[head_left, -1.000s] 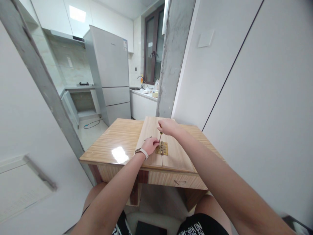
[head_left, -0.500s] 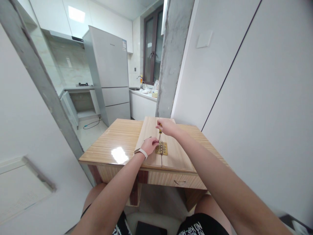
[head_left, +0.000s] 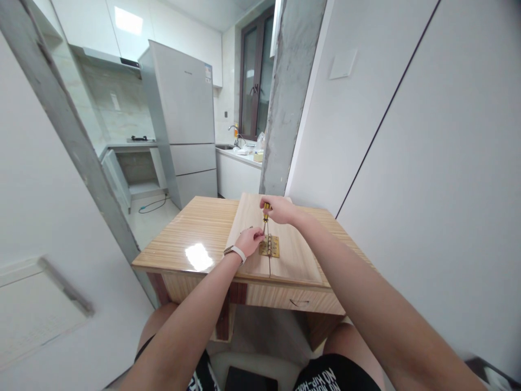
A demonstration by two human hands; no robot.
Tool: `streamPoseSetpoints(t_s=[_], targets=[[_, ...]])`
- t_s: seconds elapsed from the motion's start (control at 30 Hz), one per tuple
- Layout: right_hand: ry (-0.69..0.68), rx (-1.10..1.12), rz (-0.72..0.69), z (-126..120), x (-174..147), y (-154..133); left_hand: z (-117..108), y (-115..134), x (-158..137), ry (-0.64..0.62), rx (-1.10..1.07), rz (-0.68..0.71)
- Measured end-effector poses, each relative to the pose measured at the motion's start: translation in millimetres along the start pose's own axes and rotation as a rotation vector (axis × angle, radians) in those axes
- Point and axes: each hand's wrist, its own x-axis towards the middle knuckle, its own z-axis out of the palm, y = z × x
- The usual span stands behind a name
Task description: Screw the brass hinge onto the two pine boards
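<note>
My right hand point(head_left: 277, 209) grips the yellow and black handle of a screwdriver point(head_left: 266, 213), held upright with its shaft pointing down. The tip reaches the upper left part of a brass hinge point(head_left: 273, 247). Pinched fingers of my left hand point(head_left: 251, 239) sit close by the tip, at the hinge's left leaf; whatever is between them is too small to make out. The hinge lies unfolded across the seam between two pale wooden boards point(head_left: 293, 266). A watch with a light strap point(head_left: 236, 252) is on my left wrist.
Under the boards stands a glossy wooden desk point(head_left: 171, 239) with a drawer handle point(head_left: 299, 302) at its front. A small dark object point(head_left: 246, 230) lies behind my left hand. A wall point(head_left: 391, 163) rises on the right; a fridge point(head_left: 183, 98) stands beyond.
My right hand's fingers have shifted on the screwdriver, and more of its yellow handle shows. The left hand stays at the hinge.
</note>
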Motion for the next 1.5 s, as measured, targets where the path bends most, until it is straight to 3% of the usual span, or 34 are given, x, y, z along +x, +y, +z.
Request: streamPoseSetpoints(t_s=[0.33, 0.57, 0.93, 1.2, 1.3, 1.5], targets=[[0.071, -0.163, 0.167, 9, -2, 0, 1, -1, 2, -0.013, -0.003, -0.003], [0.006, 0.007, -0.056, -1, -3, -1, 2, -4, 2, -0.021, 0.027, 0.009], [0.078, -0.185, 0.152, 10, -3, 1, 3, -3, 2, -0.004, -0.086, -0.03], [0.008, 0.001, 0.002, -6, -5, -5, 1, -3, 2, -0.016, -0.029, -0.01], [-0.017, 0.032, 0.024, -11, -4, -3, 1, -4, 2, -0.024, -0.026, -0.008], [0.072, -0.101, 0.134, -1, -1, 0, 2, -1, 1, -0.028, -0.063, -0.011]])
